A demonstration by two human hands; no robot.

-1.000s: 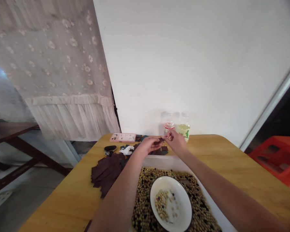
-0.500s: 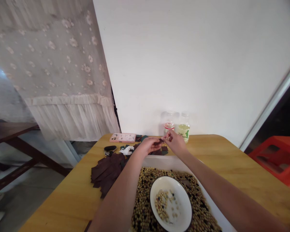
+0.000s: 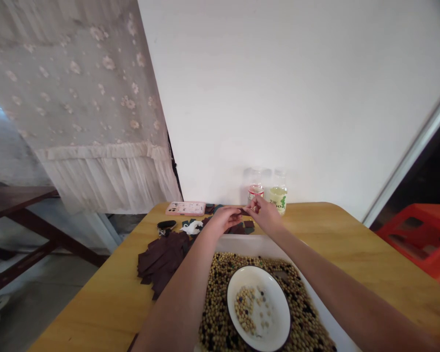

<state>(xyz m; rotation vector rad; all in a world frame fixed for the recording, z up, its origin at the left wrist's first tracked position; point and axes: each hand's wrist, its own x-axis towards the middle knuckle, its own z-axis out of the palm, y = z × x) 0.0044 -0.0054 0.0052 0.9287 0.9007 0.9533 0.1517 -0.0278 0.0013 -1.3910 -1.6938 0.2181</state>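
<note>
My left hand (image 3: 227, 219) and my right hand (image 3: 262, 212) meet above the far edge of a white tray (image 3: 258, 240). Both are closed on a small dark brown strip (image 3: 244, 211), with the right thumb and forefinger pinching its end. Whether something smaller sits in that pinch is too small to make out. Under my forearms the tray holds many tan and dark round beads (image 3: 225, 266). A white bowl (image 3: 276, 325) with a dark rim rests on them, with loose pale and dark beads (image 3: 245, 308) inside.
Left of the tray lies a pile of dark brown strips (image 3: 165, 259). Beyond it are a black key fob (image 3: 166, 225), crumpled white tissue (image 3: 192, 227) and a pink-cased phone (image 3: 185, 209). Two clear bottles (image 3: 255, 190) (image 3: 278, 195) stand by the wall. A red stool (image 3: 421, 234) is at right.
My hands stay in nearly the same place, with the brown strip still between them and the fingers slightly shifted. The whole view has moved a little.
</note>
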